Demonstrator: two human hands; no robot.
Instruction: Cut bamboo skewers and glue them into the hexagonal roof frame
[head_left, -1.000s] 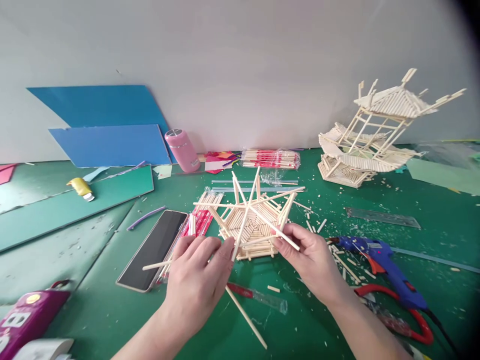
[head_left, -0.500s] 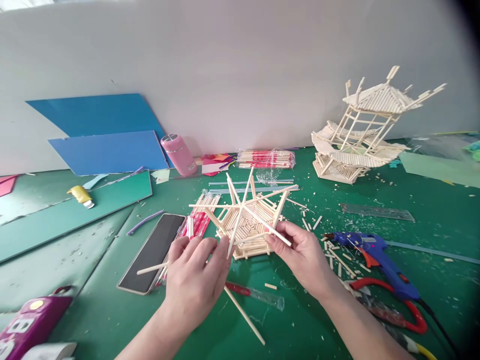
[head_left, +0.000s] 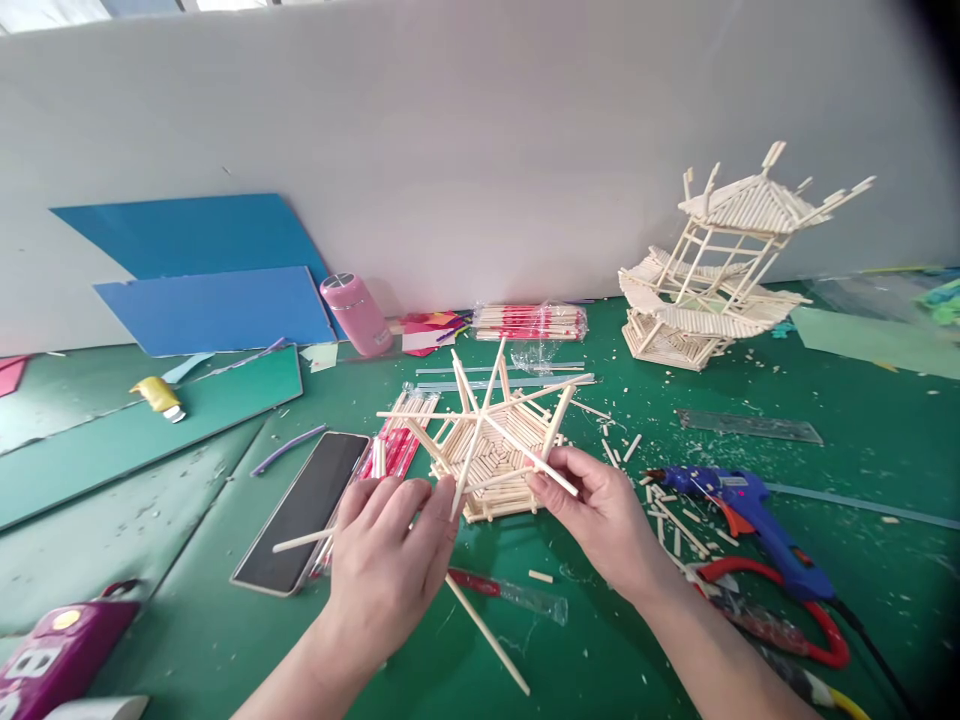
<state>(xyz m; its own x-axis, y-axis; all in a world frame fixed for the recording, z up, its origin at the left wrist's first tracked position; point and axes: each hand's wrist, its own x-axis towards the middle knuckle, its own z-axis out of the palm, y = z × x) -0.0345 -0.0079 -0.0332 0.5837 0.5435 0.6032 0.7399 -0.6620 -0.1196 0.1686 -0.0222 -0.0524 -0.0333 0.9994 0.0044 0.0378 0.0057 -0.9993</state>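
A hexagonal model of wooden sticks (head_left: pixel 517 505) stands in the middle, with a log-like base, slanted posts and a star-shaped frame of sticks (head_left: pixel 480 412) across its top. My left hand (head_left: pixel 394 560) is closed at the front-left spoke of that frame; a loose wooden stick (head_left: pixel 304 540) juts out leftward from its fingers. My right hand (head_left: pixel 600 510) pinches the front-right corner, where a spoke and a crosswise stick (head_left: pixel 502 480) meet. Another stick (head_left: pixel 491 635) runs out below my left hand; whether it is held there cannot be seen.
To the right lie a blue glue gun (head_left: pixel 750 500), red-handled pliers (head_left: pixel 825 620) and stick offcuts (head_left: pixel 682 520). A taller stick pavilion (head_left: pixel 712 270) stands behind. Left are a phone (head_left: pixel 304 515), packed sticks (head_left: pixel 405 430), a pink bottle (head_left: pixel 356 315) and a purple power strip (head_left: pixel 67 650).
The camera view has shifted very slightly. Both hands keep their grip on the frame, with no clear movement of the sticks.
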